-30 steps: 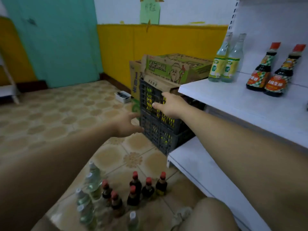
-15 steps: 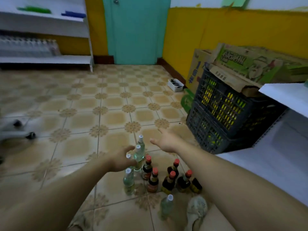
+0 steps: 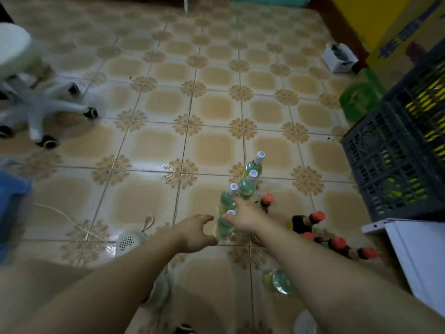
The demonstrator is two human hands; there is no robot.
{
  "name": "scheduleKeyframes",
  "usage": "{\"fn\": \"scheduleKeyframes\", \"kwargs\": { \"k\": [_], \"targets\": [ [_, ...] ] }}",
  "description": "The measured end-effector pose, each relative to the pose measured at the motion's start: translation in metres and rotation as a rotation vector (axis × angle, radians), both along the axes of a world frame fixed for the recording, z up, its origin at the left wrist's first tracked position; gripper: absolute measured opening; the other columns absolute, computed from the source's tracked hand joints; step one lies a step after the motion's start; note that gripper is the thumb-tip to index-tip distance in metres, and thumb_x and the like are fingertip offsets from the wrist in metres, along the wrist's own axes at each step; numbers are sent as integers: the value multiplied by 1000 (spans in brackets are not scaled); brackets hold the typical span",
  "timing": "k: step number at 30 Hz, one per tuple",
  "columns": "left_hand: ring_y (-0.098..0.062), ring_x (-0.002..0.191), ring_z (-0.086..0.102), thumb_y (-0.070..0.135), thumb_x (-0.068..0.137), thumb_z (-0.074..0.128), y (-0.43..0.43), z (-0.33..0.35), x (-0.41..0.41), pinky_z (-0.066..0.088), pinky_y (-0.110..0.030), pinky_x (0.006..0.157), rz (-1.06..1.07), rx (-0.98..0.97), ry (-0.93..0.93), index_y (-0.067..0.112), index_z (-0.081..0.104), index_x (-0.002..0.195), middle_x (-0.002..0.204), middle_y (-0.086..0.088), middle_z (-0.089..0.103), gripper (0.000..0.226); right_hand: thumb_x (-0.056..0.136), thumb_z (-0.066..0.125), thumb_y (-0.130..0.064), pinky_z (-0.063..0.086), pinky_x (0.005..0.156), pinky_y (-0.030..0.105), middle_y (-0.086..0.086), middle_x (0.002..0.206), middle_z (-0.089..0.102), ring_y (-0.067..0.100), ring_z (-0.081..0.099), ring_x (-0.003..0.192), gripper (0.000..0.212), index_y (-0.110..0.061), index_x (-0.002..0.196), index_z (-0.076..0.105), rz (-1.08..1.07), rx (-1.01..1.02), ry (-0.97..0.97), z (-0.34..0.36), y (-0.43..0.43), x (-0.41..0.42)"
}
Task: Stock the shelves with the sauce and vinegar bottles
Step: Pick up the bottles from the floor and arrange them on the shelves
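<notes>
Both hands low among the vinegar bottles [image 3: 249, 186], lower centre of the frame, with the sauce bottles [image 3: 317, 216] just right of them. Holds nothing in the left hand [image 3: 195, 233], fingers widely curved beside the nearest bottle [image 3: 225, 229]; covers its neck with the right hand [image 3: 245, 216], grasp impossible to tell. Risks toppling neighbours domino-style, packed so close. Stand upright, long axes vertical, caps toward the camera.
</notes>
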State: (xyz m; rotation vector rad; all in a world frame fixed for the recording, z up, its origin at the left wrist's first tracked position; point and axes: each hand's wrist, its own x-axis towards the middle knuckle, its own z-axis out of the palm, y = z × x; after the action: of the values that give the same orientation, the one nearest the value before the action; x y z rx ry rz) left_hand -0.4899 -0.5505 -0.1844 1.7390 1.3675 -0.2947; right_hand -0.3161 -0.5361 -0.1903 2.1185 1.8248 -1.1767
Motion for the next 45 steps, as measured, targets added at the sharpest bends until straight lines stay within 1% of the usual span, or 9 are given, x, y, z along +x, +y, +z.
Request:
{"fn": "scheduleKeyframes", "kwargs": {
  "k": [3,6,10,13,21,27,33,39,45],
  "targets": [
    [-21,138,29,45,84,61,3,-32,2,28,-31,109,18,-76,6,21,24,148,155,-2,25,78,89,58,-42,38,103,40,11,154,24,32,34,135,78,-26,152,15,49,-30,-7,-36,0,-6],
    [-22,139,28,47,84,60,5,-54,2,26,-33,110,-1,-103,47,22,25,148,154,-3,27,78,88,60,-33,41,99,42,10,156,11,33,37,133,71,-32,147,20,115,-70,-70,-63,-1,-7],
    [-24,136,32,45,85,60,13,-63,1,29,-34,110,-44,-108,82,21,25,148,153,-4,28,75,95,45,-18,40,77,36,13,129,52,33,52,111,31,-22,126,41,133,24,-113,-71,0,-6],
    [-23,132,39,42,86,61,21,-53,3,32,-33,106,-36,-84,77,21,24,148,154,-3,26,75,98,41,-23,43,77,38,10,127,54,33,52,108,25,-22,123,44,130,78,-73,-52,-9,5],
    [-26,132,38,25,76,75,9,20,31,37,-29,98,-24,32,-131,29,5,150,154,-5,25,102,95,45,-31,41,67,36,7,107,60,31,56,91,36,-29,130,37,-78,539,112,69,-56,35],
    [3,109,41,20,70,80,-23,121,58,35,3,68,-49,234,-536,37,20,146,126,23,38,98,88,52,-41,37,53,14,-17,74,55,-6,55,71,30,-42,116,39,-415,1006,294,197,-86,64],
    [-9,97,65,2,67,80,-61,240,111,55,-27,78,-90,212,-900,32,29,136,109,3,65,91,91,58,-38,39,57,20,-6,79,59,1,54,64,34,-30,120,41,-591,1413,427,337,-118,98],
    [-22,82,71,-3,71,72,-111,323,163,55,-31,63,-106,83,-1161,27,35,127,90,-3,74,74,84,59,-58,43,70,20,-3,110,57,0,56,91,78,-31,147,22,-591,1241,444,400,-196,143],
    [-21,87,69,2,80,64,-149,370,212,54,-33,63,-268,-25,-1230,32,53,120,100,-1,71,52,63,62,-71,57,79,41,1,109,67,16,69,90,58,-41,111,51,-646,1161,554,404,-251,175]
  ]
}}
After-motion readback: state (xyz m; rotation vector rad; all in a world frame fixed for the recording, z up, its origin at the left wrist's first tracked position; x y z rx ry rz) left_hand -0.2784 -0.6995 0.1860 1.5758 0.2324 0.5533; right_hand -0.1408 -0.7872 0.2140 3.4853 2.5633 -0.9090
